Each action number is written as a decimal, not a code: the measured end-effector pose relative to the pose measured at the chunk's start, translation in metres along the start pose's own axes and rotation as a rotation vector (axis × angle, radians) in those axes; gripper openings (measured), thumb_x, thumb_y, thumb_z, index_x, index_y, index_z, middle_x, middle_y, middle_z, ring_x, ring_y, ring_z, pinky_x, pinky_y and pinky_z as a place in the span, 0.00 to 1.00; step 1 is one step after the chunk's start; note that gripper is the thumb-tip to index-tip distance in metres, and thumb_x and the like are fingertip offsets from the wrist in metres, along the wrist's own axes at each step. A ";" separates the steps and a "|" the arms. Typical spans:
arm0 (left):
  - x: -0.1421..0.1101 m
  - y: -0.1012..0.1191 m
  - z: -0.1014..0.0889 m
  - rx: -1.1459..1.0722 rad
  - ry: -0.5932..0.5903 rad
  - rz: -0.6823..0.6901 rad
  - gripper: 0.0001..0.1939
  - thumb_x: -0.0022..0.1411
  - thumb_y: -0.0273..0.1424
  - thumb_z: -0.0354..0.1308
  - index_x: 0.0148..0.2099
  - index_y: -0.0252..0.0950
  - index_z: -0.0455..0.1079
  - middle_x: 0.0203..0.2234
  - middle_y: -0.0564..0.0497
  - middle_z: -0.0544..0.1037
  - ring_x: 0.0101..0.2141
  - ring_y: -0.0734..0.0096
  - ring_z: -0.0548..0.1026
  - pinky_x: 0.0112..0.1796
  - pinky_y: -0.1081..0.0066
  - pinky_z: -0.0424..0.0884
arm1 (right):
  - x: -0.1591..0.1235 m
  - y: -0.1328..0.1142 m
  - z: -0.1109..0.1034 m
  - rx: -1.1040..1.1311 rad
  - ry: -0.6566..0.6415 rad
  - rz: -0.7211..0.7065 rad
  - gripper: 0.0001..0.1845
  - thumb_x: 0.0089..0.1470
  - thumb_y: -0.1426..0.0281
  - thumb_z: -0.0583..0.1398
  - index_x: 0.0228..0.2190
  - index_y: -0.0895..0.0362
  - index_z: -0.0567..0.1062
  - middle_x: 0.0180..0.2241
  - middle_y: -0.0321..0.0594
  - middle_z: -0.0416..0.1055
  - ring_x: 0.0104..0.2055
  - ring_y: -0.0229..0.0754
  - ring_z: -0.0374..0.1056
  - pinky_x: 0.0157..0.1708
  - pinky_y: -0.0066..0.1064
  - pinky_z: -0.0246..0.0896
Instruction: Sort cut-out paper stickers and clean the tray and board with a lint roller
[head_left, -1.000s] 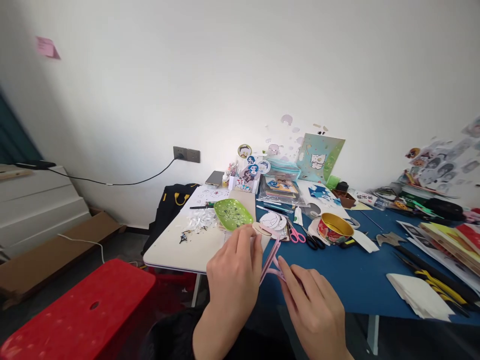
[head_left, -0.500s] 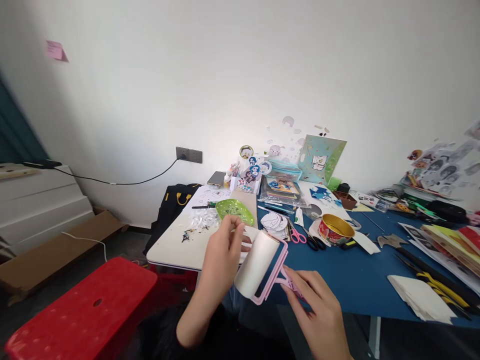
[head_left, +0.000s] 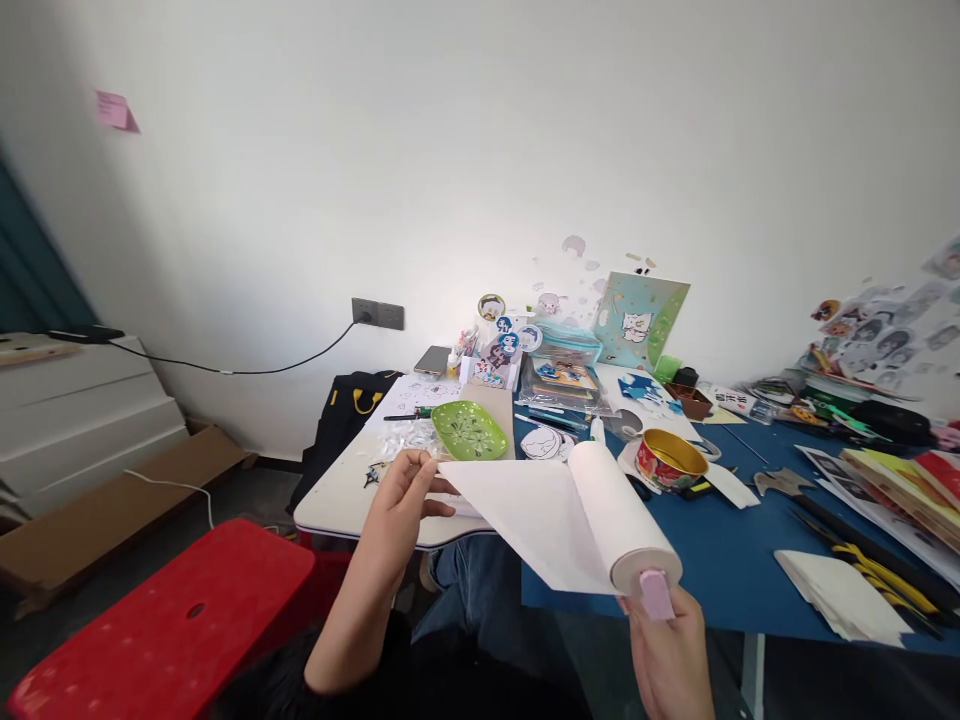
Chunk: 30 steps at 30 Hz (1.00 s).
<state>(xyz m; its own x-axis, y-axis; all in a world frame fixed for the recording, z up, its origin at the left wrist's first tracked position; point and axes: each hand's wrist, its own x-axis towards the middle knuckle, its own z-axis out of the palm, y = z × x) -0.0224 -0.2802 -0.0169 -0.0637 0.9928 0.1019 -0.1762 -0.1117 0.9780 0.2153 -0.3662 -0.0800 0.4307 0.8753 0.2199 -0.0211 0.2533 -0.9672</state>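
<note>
My right hand (head_left: 670, 650) is closed around the handle of a pink-framed lint roller (head_left: 619, 505), whose white sheet roll points toward me at a slant. A loose white sheet (head_left: 532, 515) stretches from the roll to the left. My left hand (head_left: 411, 500) pinches the free corner of that sheet between thumb and fingers. Just beyond the left hand lies a green leaf-patterned plate (head_left: 470, 430) on the white table. The roller's handle is mostly hidden by my right hand.
A red and gold tin (head_left: 670, 460) stands on the blue table (head_left: 720, 560). White paper scraps (head_left: 409, 437) lie by the plate. Yellow-handled pliers (head_left: 885, 580) and folded white paper (head_left: 840, 595) are at the right. A red stool (head_left: 172, 620) is at the lower left.
The sheet has been pulled out from the roll. My left hand has moved left with its corner, while the roller has moved right and turned end-on toward me.
</note>
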 end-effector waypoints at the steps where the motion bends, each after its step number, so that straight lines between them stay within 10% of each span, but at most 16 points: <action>1: -0.002 -0.001 -0.001 0.023 -0.021 0.004 0.15 0.55 0.43 0.57 0.33 0.38 0.59 0.27 0.55 0.70 0.31 0.70 0.73 0.25 0.74 0.71 | 0.000 0.002 0.003 0.057 0.012 0.039 0.14 0.44 0.57 0.66 0.24 0.55 0.75 0.27 0.43 0.70 0.31 0.46 0.65 0.26 0.33 0.66; 10: -0.021 -0.033 0.007 0.410 -0.071 0.073 0.12 0.64 0.42 0.45 0.34 0.40 0.59 0.29 0.50 0.71 0.36 0.59 0.74 0.32 0.61 0.74 | -0.005 -0.004 0.036 0.417 0.058 0.199 0.13 0.40 0.63 0.69 0.22 0.55 0.71 0.20 0.31 0.59 0.23 0.35 0.53 0.25 0.29 0.58; 15: -0.037 -0.012 0.001 0.964 0.228 0.658 0.13 0.62 0.36 0.52 0.48 0.36 0.64 0.42 0.41 0.74 0.46 0.50 0.71 0.44 0.50 0.69 | -0.003 -0.003 0.039 0.445 0.016 0.180 0.20 0.43 0.62 0.68 0.14 0.57 0.65 0.17 0.31 0.54 0.23 0.34 0.50 0.22 0.28 0.52; 20: -0.059 0.019 0.030 0.988 0.004 1.170 0.27 0.57 0.25 0.60 0.58 0.35 0.60 0.57 0.40 0.62 0.58 0.54 0.59 0.57 0.55 0.59 | -0.006 -0.002 0.043 0.415 0.036 0.210 0.14 0.42 0.60 0.68 0.26 0.57 0.74 0.21 0.35 0.64 0.24 0.36 0.56 0.24 0.29 0.54; 25: -0.052 0.028 0.047 0.970 -0.042 1.256 0.32 0.57 0.20 0.59 0.62 0.40 0.56 0.62 0.41 0.52 0.61 0.52 0.53 0.58 0.51 0.55 | -0.010 -0.002 0.042 0.307 0.002 0.176 0.14 0.44 0.59 0.67 0.27 0.57 0.76 0.20 0.35 0.63 0.24 0.36 0.56 0.23 0.29 0.52; 30: -0.041 0.055 0.041 1.012 -0.337 1.260 0.34 0.55 0.16 0.53 0.62 0.43 0.55 0.65 0.45 0.47 0.63 0.53 0.47 0.59 0.49 0.53 | -0.006 -0.011 0.031 0.094 -0.146 0.053 0.13 0.48 0.59 0.64 0.31 0.56 0.78 0.28 0.39 0.69 0.32 0.40 0.61 0.31 0.30 0.57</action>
<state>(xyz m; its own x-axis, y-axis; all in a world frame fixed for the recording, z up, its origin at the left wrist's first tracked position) 0.0112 -0.3254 0.0404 0.5655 0.2848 0.7740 0.4980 -0.8660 -0.0453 0.1852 -0.3615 -0.0672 0.2908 0.9373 0.1920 -0.1277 0.2369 -0.9631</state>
